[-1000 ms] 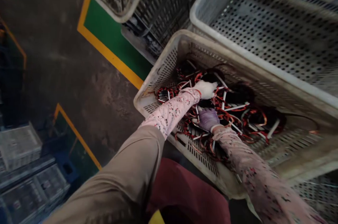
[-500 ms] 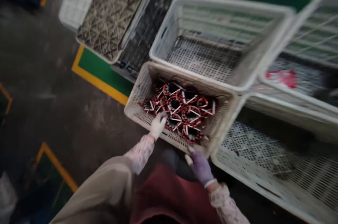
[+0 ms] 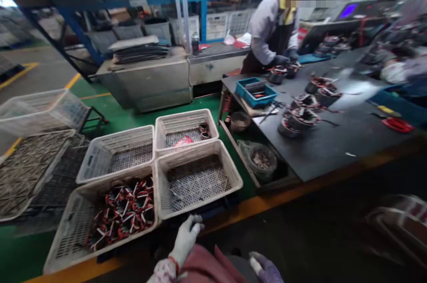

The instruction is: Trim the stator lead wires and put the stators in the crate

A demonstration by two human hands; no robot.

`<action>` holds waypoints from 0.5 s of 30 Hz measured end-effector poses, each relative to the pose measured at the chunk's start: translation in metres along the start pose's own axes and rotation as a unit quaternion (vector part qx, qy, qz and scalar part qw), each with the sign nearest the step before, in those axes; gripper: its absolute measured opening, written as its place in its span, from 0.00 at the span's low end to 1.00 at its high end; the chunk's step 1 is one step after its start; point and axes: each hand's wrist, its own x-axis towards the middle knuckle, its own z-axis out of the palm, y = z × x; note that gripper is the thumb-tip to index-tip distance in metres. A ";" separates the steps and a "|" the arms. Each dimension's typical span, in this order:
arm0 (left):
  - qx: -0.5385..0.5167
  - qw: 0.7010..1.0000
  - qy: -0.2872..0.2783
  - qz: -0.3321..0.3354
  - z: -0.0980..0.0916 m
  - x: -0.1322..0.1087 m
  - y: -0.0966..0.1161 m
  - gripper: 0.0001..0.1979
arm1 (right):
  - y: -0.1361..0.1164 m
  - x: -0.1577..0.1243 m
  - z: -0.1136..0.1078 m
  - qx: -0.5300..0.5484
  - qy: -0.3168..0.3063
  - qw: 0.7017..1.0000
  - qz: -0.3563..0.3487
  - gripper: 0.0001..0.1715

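On my left, the stators [image 3: 125,209] sit packed in the near crate [image 3: 71,229], neither hand on them. Guess: heavy for their size, stiff dark core, but the red-and-copper windings and loose leads are soft, easy to nick or snag on a neighbour. Best hold should be around the core's outer wall, not by the leads; gloves may slip a bit if it's smooth. My left hand [image 3: 187,236], white-gloved, hangs by the near rim of the next crate [image 3: 200,185], fingers loosely curled, nothing visible in it. My right hand [image 3: 267,268], purple-gloved, is cut off by the bottom edge; can't tell if it grips anything. Further right, more stators stand on the table [image 3: 320,154], dark sides exposed.
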 end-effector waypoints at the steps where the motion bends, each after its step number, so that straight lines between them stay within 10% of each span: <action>1: 0.017 1.000 -0.014 0.009 0.025 -0.003 0.015 0.14 | 0.018 0.002 -0.027 0.014 0.026 0.999 0.023 0.19; 5: 0.097 0.977 -0.183 0.041 0.128 -0.024 0.069 0.12 | 0.074 -0.006 -0.134 0.084 0.156 0.975 0.134 0.28; 9: 0.155 0.921 -0.338 0.121 0.213 -0.037 0.115 0.13 | 0.077 -0.014 -0.221 0.158 0.193 0.952 0.179 0.35; 15: 0.090 0.913 -0.373 0.139 0.326 -0.011 0.150 0.13 | 0.054 0.061 -0.354 0.093 0.203 0.966 0.126 0.38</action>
